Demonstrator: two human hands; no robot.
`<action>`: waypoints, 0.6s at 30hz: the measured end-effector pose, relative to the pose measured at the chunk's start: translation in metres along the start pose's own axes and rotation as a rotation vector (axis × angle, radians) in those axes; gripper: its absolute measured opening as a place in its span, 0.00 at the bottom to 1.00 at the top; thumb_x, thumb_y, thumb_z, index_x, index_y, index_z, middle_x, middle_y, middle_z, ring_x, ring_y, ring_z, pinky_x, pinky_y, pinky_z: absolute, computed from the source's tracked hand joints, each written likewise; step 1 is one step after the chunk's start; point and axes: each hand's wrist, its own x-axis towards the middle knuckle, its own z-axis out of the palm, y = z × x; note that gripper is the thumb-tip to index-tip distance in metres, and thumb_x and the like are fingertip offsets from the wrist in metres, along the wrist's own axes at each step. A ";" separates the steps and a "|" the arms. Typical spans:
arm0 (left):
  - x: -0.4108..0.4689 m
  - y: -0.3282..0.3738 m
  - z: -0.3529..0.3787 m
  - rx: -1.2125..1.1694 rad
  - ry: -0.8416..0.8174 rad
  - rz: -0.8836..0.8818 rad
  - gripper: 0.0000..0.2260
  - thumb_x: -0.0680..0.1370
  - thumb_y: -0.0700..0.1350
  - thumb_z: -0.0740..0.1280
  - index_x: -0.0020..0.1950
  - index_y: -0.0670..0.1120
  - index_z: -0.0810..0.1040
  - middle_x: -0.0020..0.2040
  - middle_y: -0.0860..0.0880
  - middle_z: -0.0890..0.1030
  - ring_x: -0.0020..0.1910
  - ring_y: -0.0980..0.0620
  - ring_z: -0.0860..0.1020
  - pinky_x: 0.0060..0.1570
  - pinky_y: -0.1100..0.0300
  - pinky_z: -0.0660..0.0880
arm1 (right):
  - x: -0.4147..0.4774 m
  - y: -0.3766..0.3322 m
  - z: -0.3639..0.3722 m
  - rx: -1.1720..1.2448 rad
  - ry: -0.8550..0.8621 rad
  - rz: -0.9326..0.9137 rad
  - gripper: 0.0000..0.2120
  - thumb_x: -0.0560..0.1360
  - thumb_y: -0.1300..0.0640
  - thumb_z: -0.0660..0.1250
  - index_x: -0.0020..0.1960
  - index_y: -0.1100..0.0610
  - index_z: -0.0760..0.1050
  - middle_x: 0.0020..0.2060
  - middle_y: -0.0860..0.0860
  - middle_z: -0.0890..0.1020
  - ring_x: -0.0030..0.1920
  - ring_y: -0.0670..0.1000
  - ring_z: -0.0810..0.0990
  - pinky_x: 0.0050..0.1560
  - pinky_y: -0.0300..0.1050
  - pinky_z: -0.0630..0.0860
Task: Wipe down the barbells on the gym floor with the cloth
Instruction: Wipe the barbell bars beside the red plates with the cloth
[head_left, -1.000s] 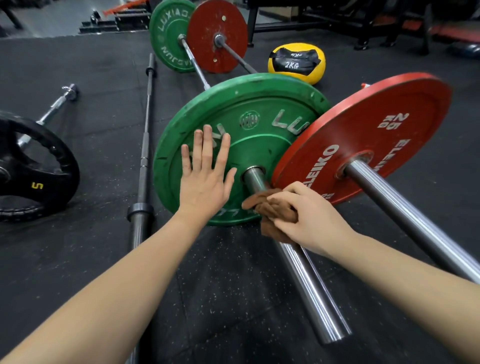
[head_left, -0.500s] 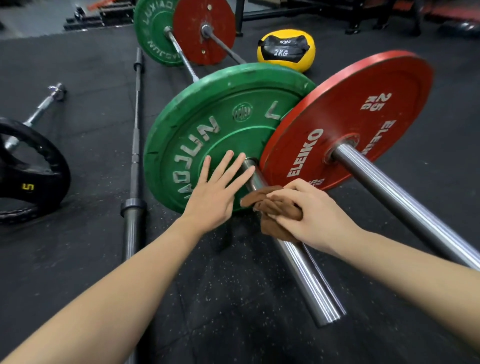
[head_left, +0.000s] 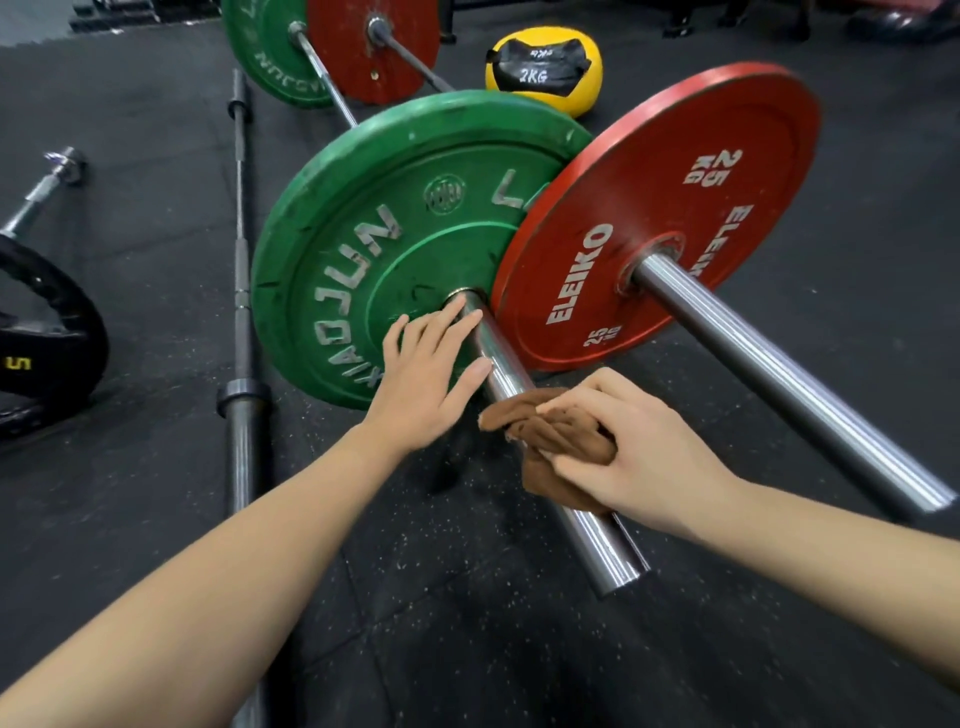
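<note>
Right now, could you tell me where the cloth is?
Head view, right of centre: the brown cloth is bunched on the chrome sleeve in the right hand, near the green plate.

Brown cloth (head_left: 550, 436), soft and nappy, bunched in thick folds against a metal bar (head_left: 608, 551): polished, mirror-bright, streaks of light running down it. Second bar (head_left: 779, 376) alongside has the same glossy chrome look. Green plate (head_left: 363, 260): matt, rubbery, nicked and scuffed all over, raised lettering worn pale. Red plate (head_left: 649, 208), matt too but smoother, dusty smudges near the hub, crisp white print. Floor (head_left: 467, 623) is black rubbery matting, grainy, flecked with pale specks. Out left, a thin bar (head_left: 240, 260), duller grey metal, satin rather than shiny. Yellow ball (head_left: 576, 104) at the back, slight sheen, with a matt black panel. Black plate (head_left: 78, 312) far left, dull, faintly glossy.
</note>
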 end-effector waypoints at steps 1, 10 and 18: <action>-0.001 0.001 0.000 -0.014 -0.009 -0.020 0.27 0.84 0.63 0.49 0.81 0.53 0.61 0.82 0.53 0.58 0.78 0.48 0.61 0.77 0.42 0.50 | -0.010 0.001 0.000 -0.001 0.003 0.003 0.15 0.71 0.41 0.70 0.58 0.39 0.78 0.52 0.38 0.74 0.49 0.42 0.78 0.50 0.47 0.79; 0.005 0.024 0.005 -0.294 0.072 -0.184 0.29 0.82 0.65 0.51 0.77 0.50 0.66 0.79 0.52 0.62 0.76 0.49 0.60 0.74 0.47 0.58 | -0.016 -0.004 0.003 0.037 0.048 0.070 0.14 0.69 0.40 0.70 0.53 0.41 0.77 0.50 0.40 0.73 0.48 0.42 0.78 0.49 0.50 0.78; 0.007 0.039 0.004 -0.436 0.095 -0.281 0.36 0.78 0.71 0.57 0.76 0.47 0.67 0.76 0.52 0.62 0.74 0.50 0.60 0.69 0.59 0.57 | -0.063 -0.007 0.001 0.024 0.027 0.144 0.15 0.68 0.40 0.71 0.53 0.40 0.74 0.50 0.40 0.71 0.46 0.42 0.77 0.44 0.47 0.78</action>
